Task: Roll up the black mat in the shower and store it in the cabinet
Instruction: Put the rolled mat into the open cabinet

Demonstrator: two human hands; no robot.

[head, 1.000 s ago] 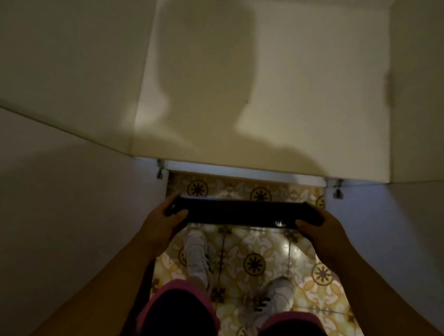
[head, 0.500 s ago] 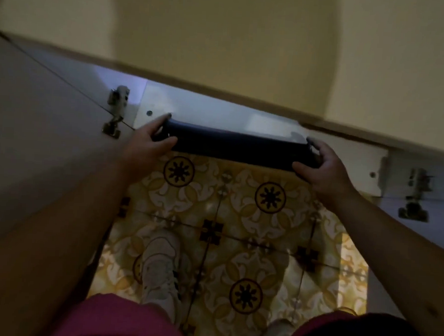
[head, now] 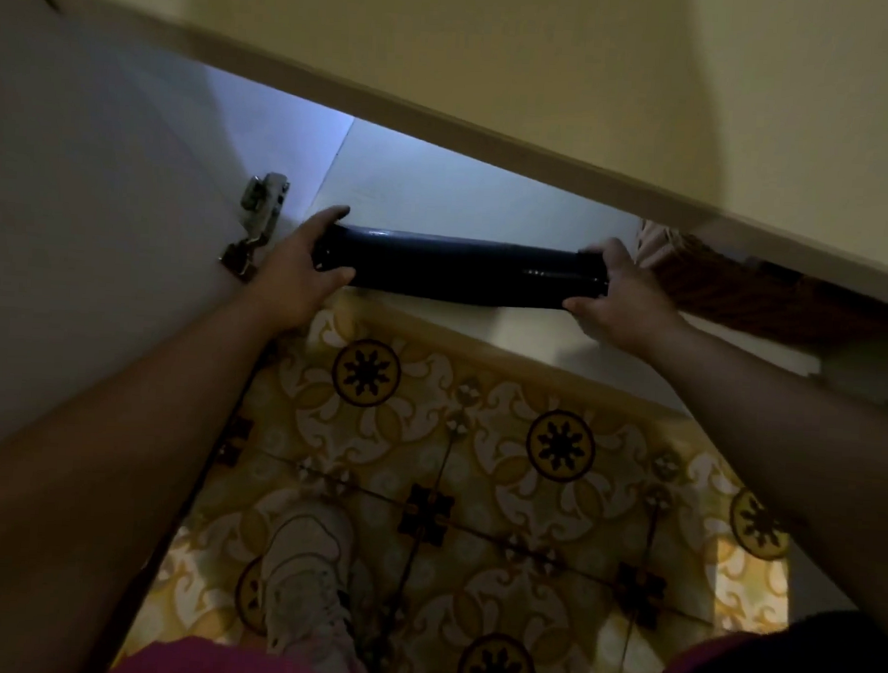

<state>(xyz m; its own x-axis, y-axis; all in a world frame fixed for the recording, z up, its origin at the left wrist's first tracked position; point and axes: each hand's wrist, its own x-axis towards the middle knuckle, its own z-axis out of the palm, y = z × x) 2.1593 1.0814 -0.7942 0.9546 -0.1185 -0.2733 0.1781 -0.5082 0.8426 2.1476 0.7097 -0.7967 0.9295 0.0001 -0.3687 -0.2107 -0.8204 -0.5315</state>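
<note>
Inside dim cabinet (head: pixel 465 193), rolled mat (head: pixel 460 273), ends hidden by left hand (head: pixel 293 272), right hand (head: pixel 621 299)

The floor (head: pixel 476 471) has yellow and white tiles with round dark flower shapes and small dark squares where the lines cross. At 9 o'clock an open white door (head: pixel 94 204) carries a shiny metal hinge (head: pixel 256 223). A pale shelf floor (head: pixel 469 204) glows at the middle. At 12 o'clock is a cream countertop (head: pixel 549 58). At 3 o'clock sits something brown and woven (head: pixel 732 284). The room is dim.
</note>
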